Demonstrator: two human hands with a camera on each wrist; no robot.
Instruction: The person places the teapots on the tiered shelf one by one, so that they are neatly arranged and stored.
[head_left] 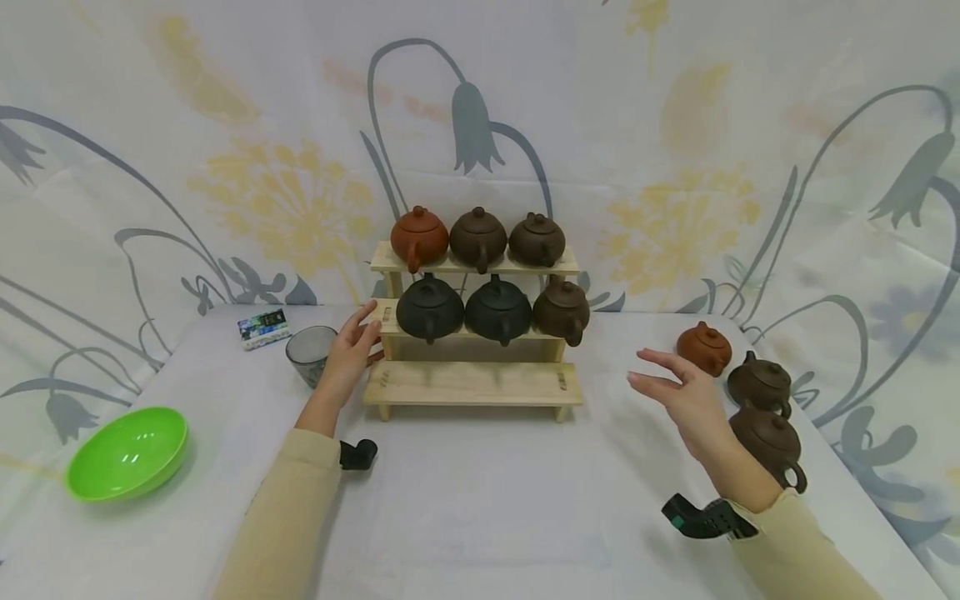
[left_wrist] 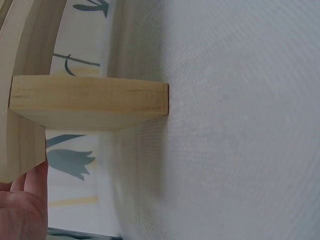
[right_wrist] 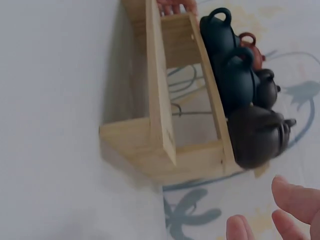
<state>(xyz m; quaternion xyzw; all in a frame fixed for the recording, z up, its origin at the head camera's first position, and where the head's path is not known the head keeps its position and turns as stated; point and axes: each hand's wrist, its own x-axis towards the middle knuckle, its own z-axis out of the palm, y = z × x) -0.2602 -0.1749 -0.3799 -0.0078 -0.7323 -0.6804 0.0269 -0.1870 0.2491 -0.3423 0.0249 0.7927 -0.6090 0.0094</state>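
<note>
A three-tier wooden stand [head_left: 472, 383] holds several teapots: a red-brown one [head_left: 419, 237] and two dark brown ones on top, two black ones [head_left: 498, 309] and a brown one [head_left: 561, 308] on the middle tier. The bottom tier bears nothing. My left hand [head_left: 347, 354] is at the stand's left end, fingers by the middle tier; in the left wrist view the fingers [left_wrist: 35, 182] reach behind the wood [left_wrist: 90, 100]. My right hand [head_left: 693, 404] is in the air right of the stand, thumb and fingers apart, holding nothing; its fingers [right_wrist: 297, 200] show in the right wrist view.
At the right edge are a red-brown teapot [head_left: 704, 348] and two dark brown teapots [head_left: 759, 383], close to my right hand and forearm. A grey glass cup [head_left: 309, 352] stands left of my left hand, with a small patterned box [head_left: 263, 328] behind it. A green bowl [head_left: 127, 454] is far left.
</note>
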